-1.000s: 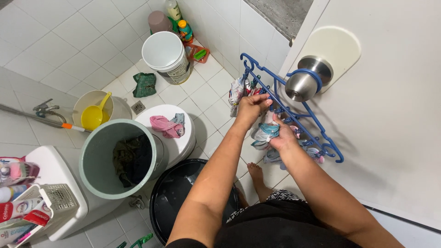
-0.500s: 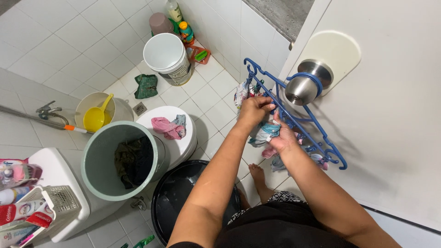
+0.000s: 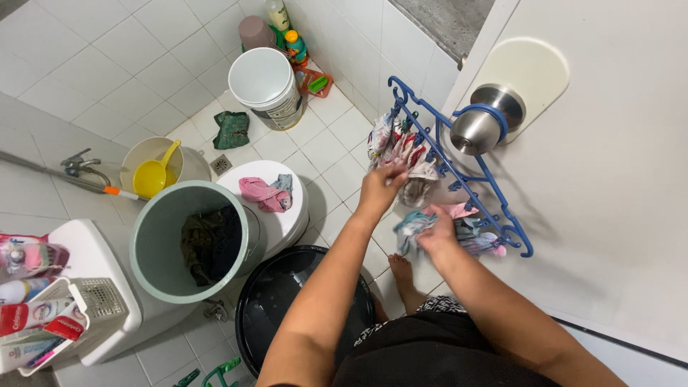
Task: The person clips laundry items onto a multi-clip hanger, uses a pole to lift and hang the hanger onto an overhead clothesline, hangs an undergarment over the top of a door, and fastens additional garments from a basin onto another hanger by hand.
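Observation:
A blue clip hanger [image 3: 466, 172] hangs from the steel door knob [image 3: 476, 125], with several small patterned garments clipped along it. My left hand [image 3: 380, 188] pinches a beige and red garment [image 3: 414, 166] hanging near the hanger's middle. My right hand [image 3: 436, 233] holds a light blue and white garment [image 3: 412, 222] under the hanger's lower end, beside a pink piece [image 3: 459, 210].
A grey-green bucket [image 3: 147, 244] with dark clothes stands at left, next to a white bucket lid [image 3: 287, 222] bearing pink cloth. A black bucket [image 3: 261, 315] is below my arms. A white pail [image 3: 265, 79], a yellow scoop [image 3: 152, 178] and bottles lie farther off. My bare foot [image 3: 401, 276] rests on the tiles.
Both hands have dropped from the hanger's clips. The left now pulls at a garment lower down; the right has moved down with the blue and white one. The hanger swung slightly.

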